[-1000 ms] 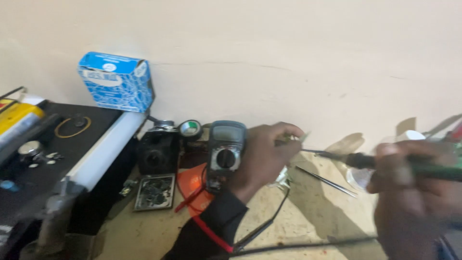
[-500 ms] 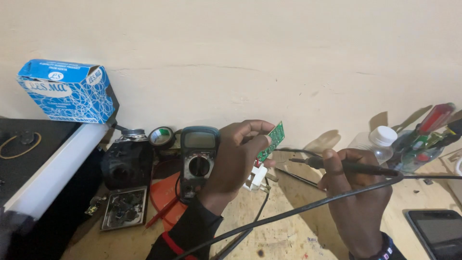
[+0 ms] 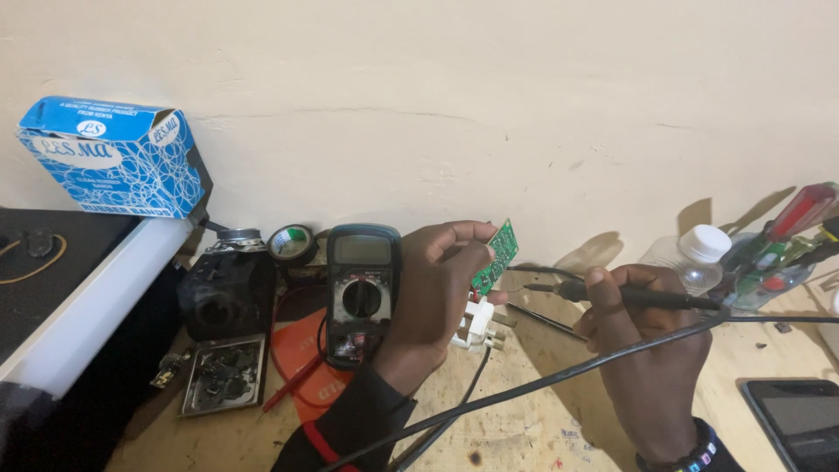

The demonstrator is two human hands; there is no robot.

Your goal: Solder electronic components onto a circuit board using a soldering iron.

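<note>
My left hand [image 3: 433,288] holds a small green circuit board [image 3: 495,256] upright by its edge, above the wooden bench. My right hand [image 3: 647,350] grips a black soldering iron [image 3: 629,295] like a pen. Its metal tip points left and ends just short of the board. The iron's black cable [image 3: 542,385] runs down and left across the bench. A white mains plug [image 3: 479,322] lies under my left hand.
A dark multimeter [image 3: 363,293] leans by my left wrist, with a tape roll [image 3: 292,243], a black box [image 3: 229,293] and a small metal tray [image 3: 224,374] further left. A blue carton [image 3: 109,157] sits on a white-edged shelf. A plastic bottle [image 3: 690,256], screwdrivers [image 3: 786,227] and a phone [image 3: 800,419] are at right.
The view has swung right and steadied. My left hand raised the green board into sight, and my right hand brought the iron's tip in from the right, close to it.
</note>
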